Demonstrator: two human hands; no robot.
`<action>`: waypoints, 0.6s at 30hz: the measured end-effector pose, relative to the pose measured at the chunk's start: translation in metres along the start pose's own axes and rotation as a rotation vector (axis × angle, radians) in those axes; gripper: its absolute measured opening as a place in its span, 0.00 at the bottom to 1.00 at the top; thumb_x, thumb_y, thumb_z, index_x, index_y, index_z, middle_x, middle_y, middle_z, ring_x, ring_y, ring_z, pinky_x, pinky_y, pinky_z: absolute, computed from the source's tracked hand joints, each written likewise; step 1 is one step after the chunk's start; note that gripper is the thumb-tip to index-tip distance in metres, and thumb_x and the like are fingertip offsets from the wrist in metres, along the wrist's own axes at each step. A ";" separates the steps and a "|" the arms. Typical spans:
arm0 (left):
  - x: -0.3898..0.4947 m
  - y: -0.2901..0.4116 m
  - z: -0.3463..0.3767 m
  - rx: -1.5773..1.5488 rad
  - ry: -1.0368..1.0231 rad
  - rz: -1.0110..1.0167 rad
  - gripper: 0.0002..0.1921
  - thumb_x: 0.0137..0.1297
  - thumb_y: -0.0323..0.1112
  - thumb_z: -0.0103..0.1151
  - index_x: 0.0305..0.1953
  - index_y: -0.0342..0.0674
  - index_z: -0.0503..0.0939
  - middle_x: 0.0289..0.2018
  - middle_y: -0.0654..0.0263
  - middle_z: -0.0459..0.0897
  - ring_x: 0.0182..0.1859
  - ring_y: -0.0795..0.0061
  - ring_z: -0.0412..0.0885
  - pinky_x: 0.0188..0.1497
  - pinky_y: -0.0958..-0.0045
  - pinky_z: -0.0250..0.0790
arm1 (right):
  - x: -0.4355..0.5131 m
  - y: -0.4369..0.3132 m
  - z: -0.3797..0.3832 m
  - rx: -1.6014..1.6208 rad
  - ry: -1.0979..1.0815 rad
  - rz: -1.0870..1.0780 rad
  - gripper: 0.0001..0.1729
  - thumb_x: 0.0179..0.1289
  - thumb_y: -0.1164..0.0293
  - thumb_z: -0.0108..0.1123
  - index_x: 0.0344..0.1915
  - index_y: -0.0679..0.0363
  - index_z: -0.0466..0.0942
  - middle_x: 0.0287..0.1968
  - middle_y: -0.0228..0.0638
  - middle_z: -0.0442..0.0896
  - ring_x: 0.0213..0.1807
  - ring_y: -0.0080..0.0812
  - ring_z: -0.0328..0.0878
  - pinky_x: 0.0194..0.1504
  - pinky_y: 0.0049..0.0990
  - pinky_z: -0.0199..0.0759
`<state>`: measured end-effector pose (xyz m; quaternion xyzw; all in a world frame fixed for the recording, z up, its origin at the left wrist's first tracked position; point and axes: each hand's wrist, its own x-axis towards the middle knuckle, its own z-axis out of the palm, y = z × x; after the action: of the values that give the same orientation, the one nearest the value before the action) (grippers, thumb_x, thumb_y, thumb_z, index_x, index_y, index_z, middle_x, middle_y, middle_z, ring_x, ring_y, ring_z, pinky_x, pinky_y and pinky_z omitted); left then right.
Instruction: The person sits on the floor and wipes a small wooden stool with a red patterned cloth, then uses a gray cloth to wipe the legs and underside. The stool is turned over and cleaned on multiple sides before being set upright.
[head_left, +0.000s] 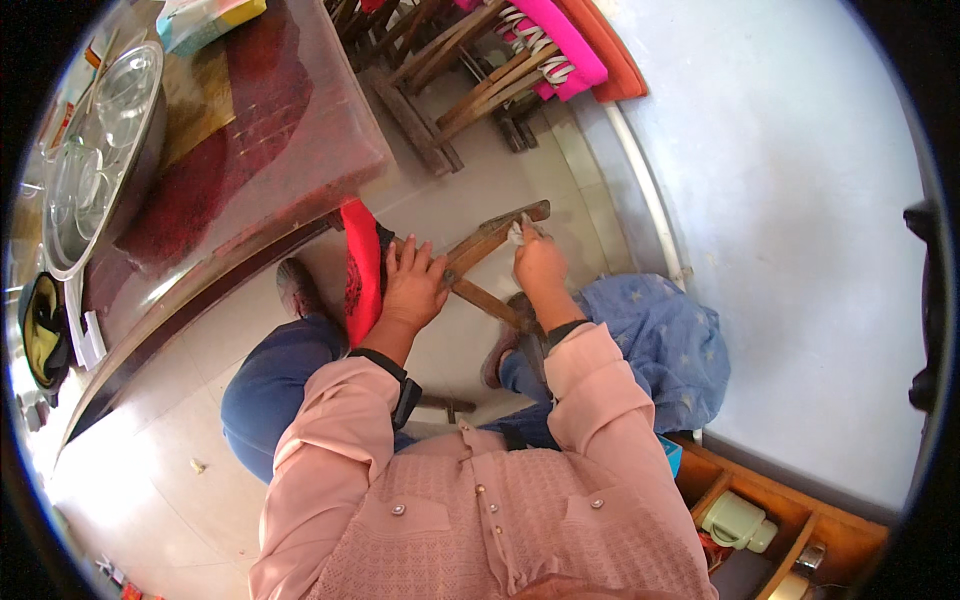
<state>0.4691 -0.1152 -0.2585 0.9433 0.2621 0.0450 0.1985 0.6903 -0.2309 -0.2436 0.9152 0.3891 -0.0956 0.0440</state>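
A wooden folding stool (480, 252) with crossed legs and a red fabric seat (361, 270) lies tilted on its side before me. My left hand (417, 279) rests with spread fingers on the legs beside the seat. Pinched in my right hand (541, 259) is a crumpled whitish cloth or tissue (517, 233), pressed against the leg near its end bar (525, 215). Much of the cloth is hidden by my fingers. The other crossed leg (487, 303) runs down toward my shoe.
At left stands a dark red table (300, 142) with a metal basin (139, 150) of glassware. Folded wooden stools (427, 135) with pink and orange seats lean near the wall (772, 225). A blue star-patterned fabric bundle (660, 345) sits at right, above a wooden shelf (795, 544) holding a pale green thermos (739, 523).
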 end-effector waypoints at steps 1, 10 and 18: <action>0.001 -0.001 0.001 -0.007 -0.008 -0.002 0.30 0.53 0.47 0.66 0.58 0.47 0.73 0.63 0.57 0.65 0.71 0.51 0.52 0.71 0.42 0.38 | -0.006 0.010 -0.001 -0.030 -0.029 -0.003 0.25 0.59 0.63 0.55 0.58 0.52 0.73 0.41 0.49 0.81 0.42 0.50 0.80 0.41 0.44 0.76; 0.001 -0.002 0.001 0.008 -0.007 0.000 0.31 0.53 0.48 0.66 0.59 0.47 0.72 0.64 0.58 0.66 0.71 0.51 0.52 0.71 0.42 0.37 | -0.021 0.000 -0.045 0.381 0.301 -0.210 0.22 0.61 0.65 0.54 0.56 0.53 0.73 0.48 0.51 0.77 0.43 0.55 0.79 0.45 0.47 0.73; 0.003 -0.003 -0.004 -0.010 -0.024 -0.005 0.31 0.52 0.46 0.67 0.59 0.47 0.72 0.63 0.57 0.66 0.71 0.51 0.52 0.71 0.42 0.37 | 0.023 -0.037 -0.015 0.155 0.101 0.049 0.22 0.60 0.65 0.54 0.56 0.49 0.73 0.47 0.50 0.77 0.39 0.50 0.80 0.40 0.47 0.75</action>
<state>0.4696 -0.1093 -0.2560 0.9421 0.2619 0.0347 0.2067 0.6819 -0.1867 -0.2345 0.9287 0.3598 -0.0782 -0.0443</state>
